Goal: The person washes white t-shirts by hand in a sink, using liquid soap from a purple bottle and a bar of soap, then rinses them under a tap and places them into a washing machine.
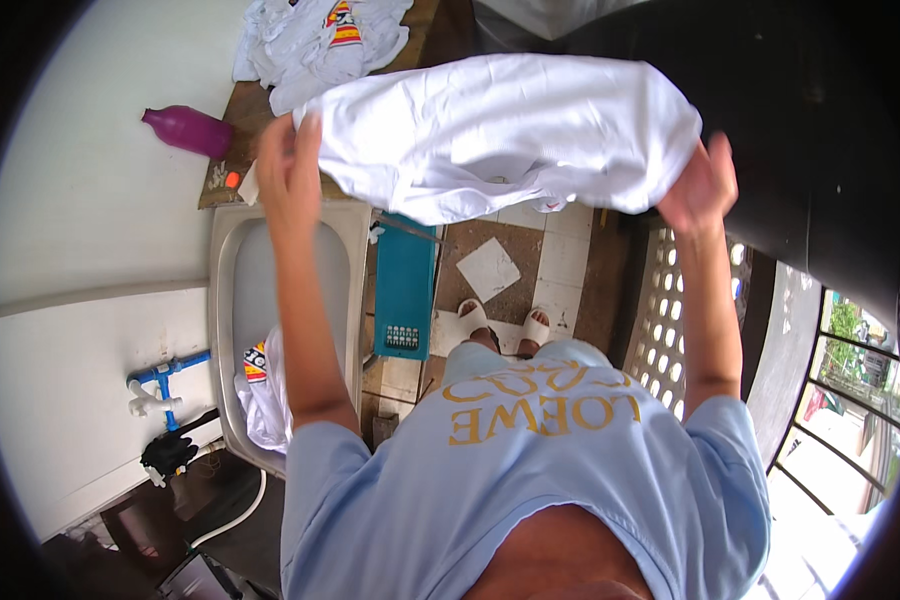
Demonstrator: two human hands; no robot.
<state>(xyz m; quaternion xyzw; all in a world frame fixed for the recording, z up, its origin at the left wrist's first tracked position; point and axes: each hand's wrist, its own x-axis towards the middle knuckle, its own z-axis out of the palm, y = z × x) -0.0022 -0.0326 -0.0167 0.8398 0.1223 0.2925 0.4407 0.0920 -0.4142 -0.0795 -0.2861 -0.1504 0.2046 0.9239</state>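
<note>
A white shirt (pixel 500 125) is stretched sideways in the air between my two raised hands, its lower edge folded and sagging in the middle. My left hand (pixel 292 175) grips the shirt's left end, fingers closed at the cloth's edge. At the right end, my right hand (pixel 700 188) holds the fabric; part of its fingers is hidden by the cloth. Beyond my left hand, a pile of white shirts (pixel 315 55) with a red, yellow and black print lies on a wooden surface (pixel 245 110). Another white printed garment (pixel 265 395) rests in the metal sink (pixel 348 300) below my left forearm.
A purple bottle (pixel 188 130) lies near the wooden surface's left edge, close to a small orange item (pixel 232 180). Beside the sink is a teal plastic rack (pixel 404 285). Blue and white pipes (pixel 165 378) run along the left wall. A large dark surface (pixel 770 130) stands at far right.
</note>
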